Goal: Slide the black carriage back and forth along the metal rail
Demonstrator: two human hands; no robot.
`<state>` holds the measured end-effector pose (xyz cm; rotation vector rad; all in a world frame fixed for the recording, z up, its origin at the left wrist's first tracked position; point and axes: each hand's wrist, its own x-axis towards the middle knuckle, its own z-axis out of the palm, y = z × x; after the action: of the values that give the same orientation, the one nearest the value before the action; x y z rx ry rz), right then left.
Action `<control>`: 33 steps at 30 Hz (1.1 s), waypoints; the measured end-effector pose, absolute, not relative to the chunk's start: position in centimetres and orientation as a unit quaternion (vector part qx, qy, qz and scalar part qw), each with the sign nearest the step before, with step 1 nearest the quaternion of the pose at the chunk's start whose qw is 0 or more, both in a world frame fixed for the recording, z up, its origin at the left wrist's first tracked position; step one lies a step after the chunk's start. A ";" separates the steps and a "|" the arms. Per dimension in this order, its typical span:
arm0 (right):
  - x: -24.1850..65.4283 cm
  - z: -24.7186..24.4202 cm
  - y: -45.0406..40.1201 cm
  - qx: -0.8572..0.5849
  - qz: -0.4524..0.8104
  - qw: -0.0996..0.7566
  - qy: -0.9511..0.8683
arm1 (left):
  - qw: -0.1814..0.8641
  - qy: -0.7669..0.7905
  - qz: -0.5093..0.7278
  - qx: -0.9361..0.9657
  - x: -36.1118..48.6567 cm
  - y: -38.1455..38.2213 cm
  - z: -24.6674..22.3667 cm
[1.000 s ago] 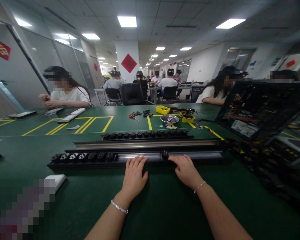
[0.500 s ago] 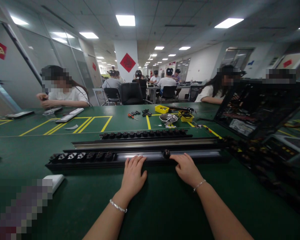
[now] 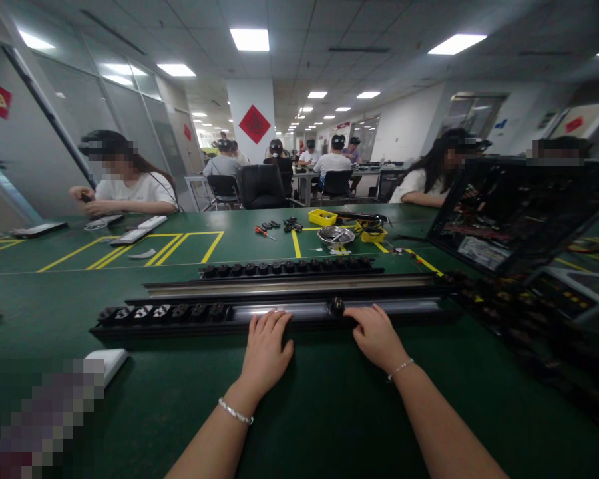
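A long black rail (image 3: 404, 307) with a shiny inner channel lies across the table in front of me. Its left end carries several black and white socket modules (image 3: 180, 311) in a row. My left hand (image 3: 267, 346) rests on the rail's near edge, fingers stretched out and slightly apart. In the channel, right of the middle, stands a loose black socket module (image 3: 336, 306). The fingertips of my right hand (image 3: 377, 336) are closed at its right side; their far side is hidden. Behind lie a second rail (image 3: 289, 287) and a shorter strip filled with black modules (image 3: 287, 267).
Beyond the strips are a metal bowl (image 3: 336, 236), a yellow bin (image 3: 322, 217) and a red-handled screwdriver (image 3: 264, 232). An open computer case (image 3: 509, 219) stands on the right, beside a dark pile of modules (image 3: 509, 319). Co-workers sit across the table.
My right hand and the black socket module have shifted slightly to the right along the channel. My left hand has stayed in place on the rail.
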<state>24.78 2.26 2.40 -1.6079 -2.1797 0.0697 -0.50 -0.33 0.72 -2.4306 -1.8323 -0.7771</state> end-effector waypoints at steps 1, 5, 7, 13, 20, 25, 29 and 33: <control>24.8 2.4 2.3 -0.580 0.025 0.216 -0.785 | 0.000 -0.583 -0.247 -0.774 -0.5 -0.3 0.7; 25.0 2.4 2.3 -0.588 0.019 0.221 -0.778 | 0.001 -0.584 -0.245 -0.774 -0.5 -0.3 0.8; 25.1 2.4 2.3 -0.589 0.019 0.221 -0.777 | 0.002 -0.584 -0.244 -0.774 -0.5 -0.4 0.8; 25.3 2.5 2.3 -0.594 0.015 0.223 -0.772 | 0.003 -0.583 -0.246 -0.774 -0.5 -0.4 0.8; 25.8 2.1 2.5 -0.594 -0.018 0.247 -0.765 | 0.008 -0.583 -0.245 -0.774 -0.4 -0.3 0.7; 26.1 2.1 2.5 -0.593 -0.018 0.253 -0.764 | 0.010 -0.582 -0.249 -0.774 -0.5 -0.3 0.6; 26.3 2.2 2.5 -0.602 -0.017 0.252 -0.757 | 0.006 -0.582 -0.248 -0.775 -0.5 -0.3 0.7; 26.5 2.3 2.5 -0.605 -0.017 0.247 -0.757 | 0.003 -0.583 -0.245 -0.775 -0.5 -0.3 0.7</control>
<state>26.47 2.47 2.25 -1.6507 -2.0630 -0.0470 -0.49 -0.33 0.74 -2.4290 -1.8274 -0.7676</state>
